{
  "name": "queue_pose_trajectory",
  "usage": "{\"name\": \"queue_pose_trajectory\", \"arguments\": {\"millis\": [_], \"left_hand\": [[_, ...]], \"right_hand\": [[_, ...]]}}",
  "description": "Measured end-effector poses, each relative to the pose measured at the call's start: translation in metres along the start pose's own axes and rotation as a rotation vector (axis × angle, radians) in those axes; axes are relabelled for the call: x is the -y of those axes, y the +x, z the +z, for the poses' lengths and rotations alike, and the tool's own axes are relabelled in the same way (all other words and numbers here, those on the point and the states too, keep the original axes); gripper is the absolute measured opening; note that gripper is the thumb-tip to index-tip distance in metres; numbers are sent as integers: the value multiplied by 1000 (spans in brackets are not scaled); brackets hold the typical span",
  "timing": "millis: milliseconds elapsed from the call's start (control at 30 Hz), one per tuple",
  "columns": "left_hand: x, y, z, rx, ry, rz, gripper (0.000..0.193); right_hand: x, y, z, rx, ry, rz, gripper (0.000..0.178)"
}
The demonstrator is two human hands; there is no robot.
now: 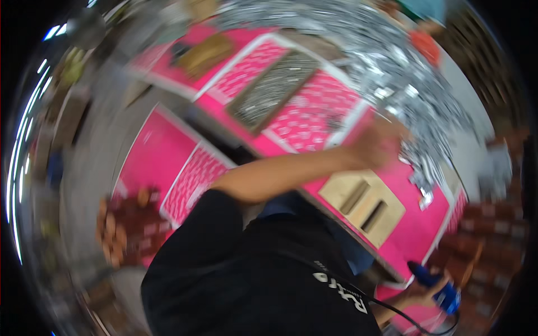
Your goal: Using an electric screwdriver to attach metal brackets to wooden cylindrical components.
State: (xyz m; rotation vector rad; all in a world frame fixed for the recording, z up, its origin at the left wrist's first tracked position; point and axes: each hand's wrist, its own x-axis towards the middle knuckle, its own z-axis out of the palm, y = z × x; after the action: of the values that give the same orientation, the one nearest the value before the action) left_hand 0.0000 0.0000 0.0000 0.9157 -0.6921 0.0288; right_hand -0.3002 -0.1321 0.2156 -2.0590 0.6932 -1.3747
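My left hand [386, 140] reaches across a pink-covered table [420, 235] to the near edge of a heap of silver metal strips [426, 117]. Motion smears its fingers, so their grip and anything in them cannot be made out. At the lower right, my right hand [434, 291] is closed around a blue handheld power tool [445, 295] with a black cord. Between the hands lies a light wooden board [386, 218] with a raised wooden bar and a dark slot. Beyond my left forearm sits a wood-framed tray [274, 89] holding small silver pieces.
A tan block-like item [207, 55] rests at the table's far left. Reddish-brown bundles [134, 229] are piled at lower left, with more reddish-brown stacks [487, 241] at right. Another person in teal [426, 11] is at the far side, beside something orange [425, 47].
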Motion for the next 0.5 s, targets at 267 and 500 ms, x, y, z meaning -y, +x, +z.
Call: {"name": "queue_pose_trajectory", "arguments": {"millis": [267,500], "left_hand": [[85,9,40,630,508,-285,54],[122,85,188,875,552,-174,92]], "right_hand": [[-142,-126,153,-13,343,412,15],[-138,-107,121,5,512,79,39]]}}
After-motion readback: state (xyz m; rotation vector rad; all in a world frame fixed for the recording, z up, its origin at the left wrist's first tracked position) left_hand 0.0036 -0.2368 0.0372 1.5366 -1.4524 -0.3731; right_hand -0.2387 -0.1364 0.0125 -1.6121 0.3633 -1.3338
